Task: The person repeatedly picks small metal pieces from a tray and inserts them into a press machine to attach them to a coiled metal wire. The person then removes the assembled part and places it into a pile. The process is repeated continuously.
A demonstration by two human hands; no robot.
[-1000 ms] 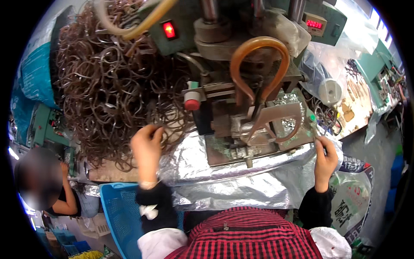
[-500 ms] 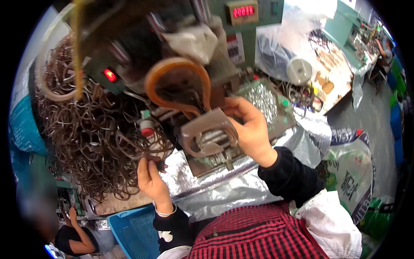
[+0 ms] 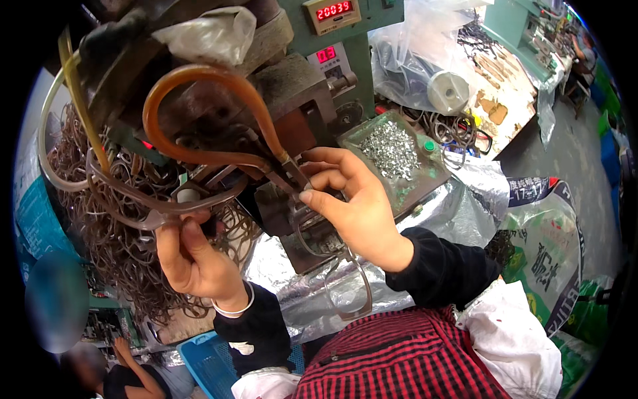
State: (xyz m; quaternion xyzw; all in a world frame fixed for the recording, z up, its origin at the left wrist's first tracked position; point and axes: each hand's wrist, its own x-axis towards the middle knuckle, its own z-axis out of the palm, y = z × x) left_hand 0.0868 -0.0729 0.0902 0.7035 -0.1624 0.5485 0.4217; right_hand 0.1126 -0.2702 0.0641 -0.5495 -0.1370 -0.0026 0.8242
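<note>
My left hand (image 3: 203, 263) is closed, thumb against fingers, on one end of a long curved brown strip (image 3: 133, 206) that bows out to the left. My right hand (image 3: 359, 209) is pinched at the metal ends of an orange-brown loop (image 3: 199, 73), in front of the press machine (image 3: 292, 100). Whether it grips those ends or a small part between them is hidden by the fingers. Below it lies the dark metal die block (image 3: 299, 256). A thin brown loop-shaped piece (image 3: 367, 292) is below the block, before the foil-covered bench edge; I cannot tell whether it hangs or falls.
A large heap of curved brown strips (image 3: 119, 246) fills the left. Small shiny metal pieces (image 3: 389, 149) lie on a green tray (image 3: 425, 176) with a green button. A blue basket (image 3: 199, 362) sits below the bench. Two people work farther off, lower left and upper right.
The view has shifted. My left hand has come up with a curved strip. A flat brown piece with an opening, formerly by my right hand, is gone from there; a thin loop shows lower down.
</note>
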